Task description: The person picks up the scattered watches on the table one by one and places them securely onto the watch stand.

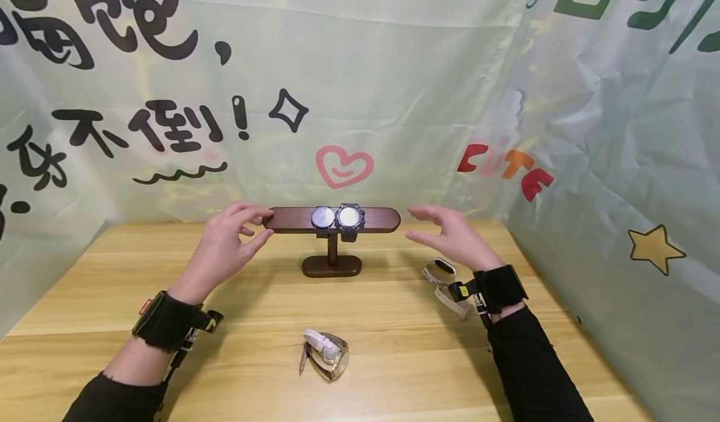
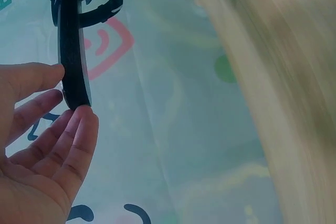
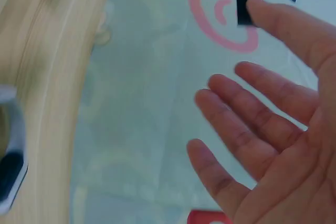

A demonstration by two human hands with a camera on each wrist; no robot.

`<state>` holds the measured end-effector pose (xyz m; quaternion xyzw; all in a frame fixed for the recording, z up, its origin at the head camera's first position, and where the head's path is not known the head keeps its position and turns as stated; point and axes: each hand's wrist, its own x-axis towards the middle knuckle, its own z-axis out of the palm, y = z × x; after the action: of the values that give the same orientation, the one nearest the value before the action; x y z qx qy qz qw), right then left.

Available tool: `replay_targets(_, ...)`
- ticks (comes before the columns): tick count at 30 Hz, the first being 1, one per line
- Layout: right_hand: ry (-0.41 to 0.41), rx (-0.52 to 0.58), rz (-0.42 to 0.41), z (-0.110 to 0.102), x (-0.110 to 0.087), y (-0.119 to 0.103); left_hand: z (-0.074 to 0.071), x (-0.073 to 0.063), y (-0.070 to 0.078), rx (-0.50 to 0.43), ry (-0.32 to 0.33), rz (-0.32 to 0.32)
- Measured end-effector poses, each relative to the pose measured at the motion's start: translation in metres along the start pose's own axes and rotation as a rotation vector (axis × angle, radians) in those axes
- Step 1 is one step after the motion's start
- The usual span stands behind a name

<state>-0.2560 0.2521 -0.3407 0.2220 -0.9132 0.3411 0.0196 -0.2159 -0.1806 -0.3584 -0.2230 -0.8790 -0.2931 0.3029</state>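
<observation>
A dark brown wooden watch stand (image 1: 287,220), a long bar on a short post, stands at the back of the table. Two dark-strapped watches sit side by side on its bar: a left one (image 1: 323,217) and a larger right one (image 1: 349,216). My left hand (image 1: 227,237) pinches the bar's left end between thumb and fingers, as the left wrist view also shows on the bar (image 2: 73,61). Just off the bar's right end, my right hand (image 1: 454,237) is held with fingers spread and nothing in them; the right wrist view shows its palm (image 3: 283,166).
A fitness band (image 1: 440,273) with a pale strap lies on the wooden table (image 1: 236,359) below my right hand. Nearer the front edge, a white-strapped watch (image 1: 325,346) lies together with a gold-toned one (image 1: 340,362). A printed cloth (image 1: 416,84) hangs close behind.
</observation>
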Motion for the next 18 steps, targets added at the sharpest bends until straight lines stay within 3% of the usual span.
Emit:
replay_targets(4, -0.02, -0.036, 0.056, -0.01, -0.007, 0.013, -0.003, 0.0, 0.002, 0.012, 0.011, 0.016)
replay_targets(11, -0.027, -0.215, 0.184, -0.033, -0.023, 0.038, -0.004, 0.0, 0.009, 0.017, 0.023, 0.099)
replay_targets(18, -0.139, -0.194, 0.222, -0.04, -0.03, 0.053, -0.003, -0.002, 0.024, 0.0, -0.022, 0.184)
